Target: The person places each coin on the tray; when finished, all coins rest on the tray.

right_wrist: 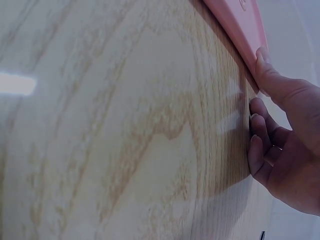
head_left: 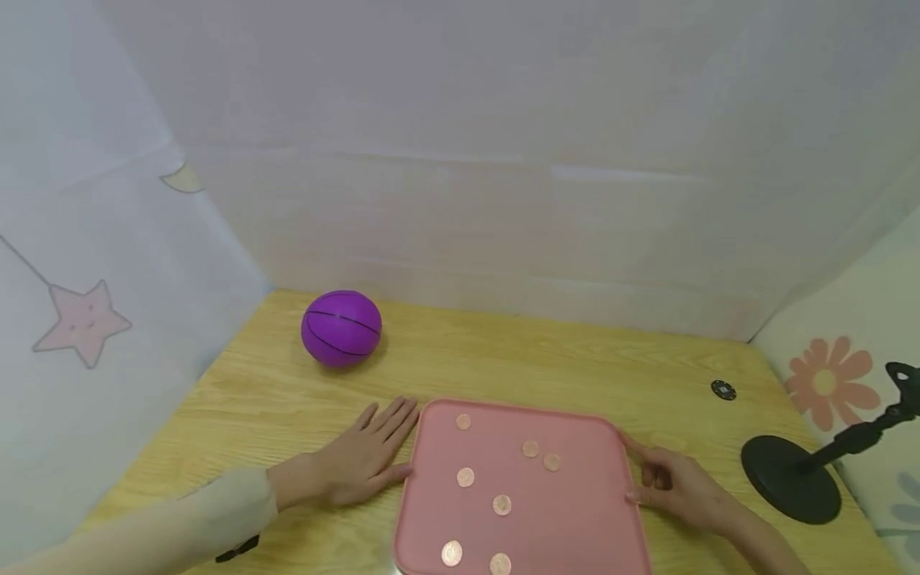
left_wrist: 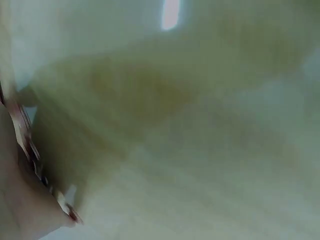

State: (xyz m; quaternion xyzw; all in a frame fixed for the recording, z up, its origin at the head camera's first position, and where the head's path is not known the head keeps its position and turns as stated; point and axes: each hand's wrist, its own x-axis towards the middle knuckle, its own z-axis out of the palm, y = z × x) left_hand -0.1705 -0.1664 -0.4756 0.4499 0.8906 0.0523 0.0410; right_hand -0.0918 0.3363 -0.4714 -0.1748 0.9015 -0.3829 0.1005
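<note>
A pink rectangular tray lies on the table with several copper-coloured coins spread over it. My left hand rests flat on the wood along the tray's left side, fingers straight, with the fingertips and thumb at the rim. At the opposite side my right hand grips the rim, its thumb on the edge and index finger reaching toward the far corner. In the right wrist view the other fingers curl low beside the tray. The left wrist view is blurred and shows only part of that hand.
A purple ball with black lines sits at the back left of the wooden table. On the right stand a black round lamp-like base with an arm and a small black disc. Pale cloth hangs behind.
</note>
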